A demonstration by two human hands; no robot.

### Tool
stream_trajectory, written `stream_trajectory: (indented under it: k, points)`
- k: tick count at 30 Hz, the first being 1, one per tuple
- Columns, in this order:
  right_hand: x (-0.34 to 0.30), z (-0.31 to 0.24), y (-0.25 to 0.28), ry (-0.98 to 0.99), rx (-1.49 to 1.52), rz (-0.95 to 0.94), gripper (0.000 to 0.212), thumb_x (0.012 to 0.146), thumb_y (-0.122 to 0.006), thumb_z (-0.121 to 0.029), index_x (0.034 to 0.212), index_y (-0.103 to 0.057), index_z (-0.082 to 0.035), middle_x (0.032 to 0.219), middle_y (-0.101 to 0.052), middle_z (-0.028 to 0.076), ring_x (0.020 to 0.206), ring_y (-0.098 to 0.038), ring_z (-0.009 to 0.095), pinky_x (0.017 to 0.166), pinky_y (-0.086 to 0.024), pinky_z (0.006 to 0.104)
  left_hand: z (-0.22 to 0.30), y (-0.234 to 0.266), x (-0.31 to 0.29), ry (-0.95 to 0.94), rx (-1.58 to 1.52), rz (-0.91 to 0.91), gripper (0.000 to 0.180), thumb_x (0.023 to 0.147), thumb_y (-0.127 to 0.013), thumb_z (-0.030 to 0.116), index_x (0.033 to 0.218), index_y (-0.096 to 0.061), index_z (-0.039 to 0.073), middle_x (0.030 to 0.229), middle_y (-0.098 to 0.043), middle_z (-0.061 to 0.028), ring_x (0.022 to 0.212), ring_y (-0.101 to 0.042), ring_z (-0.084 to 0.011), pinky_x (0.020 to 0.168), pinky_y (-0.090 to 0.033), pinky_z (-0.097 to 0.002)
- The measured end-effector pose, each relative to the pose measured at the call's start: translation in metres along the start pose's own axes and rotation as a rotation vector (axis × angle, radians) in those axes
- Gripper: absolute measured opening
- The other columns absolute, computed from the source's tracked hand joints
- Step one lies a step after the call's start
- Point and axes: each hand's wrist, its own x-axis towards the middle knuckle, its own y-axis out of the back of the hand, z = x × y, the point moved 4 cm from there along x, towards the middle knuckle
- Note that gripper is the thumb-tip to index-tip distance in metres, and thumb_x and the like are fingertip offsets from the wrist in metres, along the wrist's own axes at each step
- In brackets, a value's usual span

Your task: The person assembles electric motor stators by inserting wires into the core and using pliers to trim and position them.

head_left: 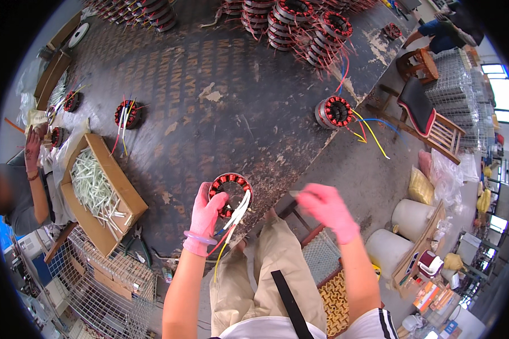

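Note:
My left hand (201,220), in a pink glove with a purple ring round the wrist, grips a motor stator (246,184) at the table's near edge. The stator is a metal ring with red windings inside. White sleeves (241,208) cover part of its leads, and red, blue and yellow wire ends hang toward my lap. To the right, apart from the stator, my right hand (329,210) is closed in its pink glove. A small pale sliver shows at its fingertips, too little to name.
A cardboard box (131,195) of white sleeves stands at left beside pliers (137,247). Another stator (322,116) sits at the right table edge; stacked stators (288,25) fill the back. A co-worker's gloved hand (33,150) is at far left. A wooden chair (421,113) stands at right.

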Motion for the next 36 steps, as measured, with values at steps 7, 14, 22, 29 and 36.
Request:
stream_trajectory:
  k: [7, 14, 22, 29, 36]
  points:
    - [-0.029, 0.020, -0.045, 0.199, -0.313, 0.245, 0.041, 0.083, -0.070, -0.039, 0.071, -0.051, -0.005, 0.072, -0.057, 0.001, 0.061, -0.050, 0.012, 0.056, -0.043, 0.0260, -0.021, -0.002, -0.014, -0.007, -0.008, -0.002, 0.027, 0.085, -0.060, 0.007, 0.109, -0.050, 0.004, 0.083, -0.056, -0.0005, 0.070, -0.056, -0.0081, 0.056, -0.048, -0.0227]
    - [-0.019, -0.024, -0.073, 0.661, -0.822, -0.043, 0.024, 0.082, -0.064, -0.031, 0.075, -0.053, -0.011, 0.068, -0.056, 0.004, 0.069, -0.060, 0.024, 0.061, -0.045, 0.0335, -0.022, 0.002, -0.024, 0.006, 0.021, 0.011, 0.027, 0.084, -0.062, 0.009, 0.108, -0.049, 0.004, 0.086, -0.056, -0.0015, 0.074, -0.057, -0.0088, 0.057, -0.049, -0.0237]
    - [-0.048, 0.009, -0.054, 0.384, -0.527, 0.220, 0.042, 0.077, -0.076, -0.041, 0.074, -0.054, -0.005, 0.072, -0.059, 0.004, 0.065, -0.059, 0.014, 0.058, -0.046, 0.0293, -0.036, 0.005, -0.027, 0.035, -0.051, 0.097, 0.025, 0.086, -0.061, 0.011, 0.107, -0.049, 0.005, 0.083, -0.056, -0.0026, 0.065, -0.058, -0.0114, 0.054, -0.051, -0.0263]
    - [-0.037, 0.005, -0.075, 0.433, -0.633, -0.089, 0.026, 0.088, -0.058, -0.039, 0.086, -0.062, -0.014, 0.073, -0.062, 0.006, 0.076, -0.063, 0.024, 0.064, -0.047, 0.0344, -0.032, 0.015, -0.026, -0.048, -0.070, 0.160, 0.028, 0.083, -0.065, 0.006, 0.106, -0.049, 0.002, 0.090, -0.056, -0.0026, 0.075, -0.053, -0.0074, 0.066, -0.047, -0.0221]
    - [-0.030, 0.023, -0.036, 0.203, -0.587, 0.365, 0.033, 0.085, -0.065, -0.034, 0.101, -0.065, -0.005, 0.092, -0.069, 0.007, 0.084, -0.066, 0.017, 0.073, -0.051, 0.0267, 0.003, 0.008, -0.021, -0.376, 0.355, 0.253, 0.042, 0.079, -0.075, 0.015, 0.105, -0.046, 0.000, 0.088, -0.057, -0.0053, 0.073, -0.054, -0.0085, 0.065, -0.049, -0.0238]
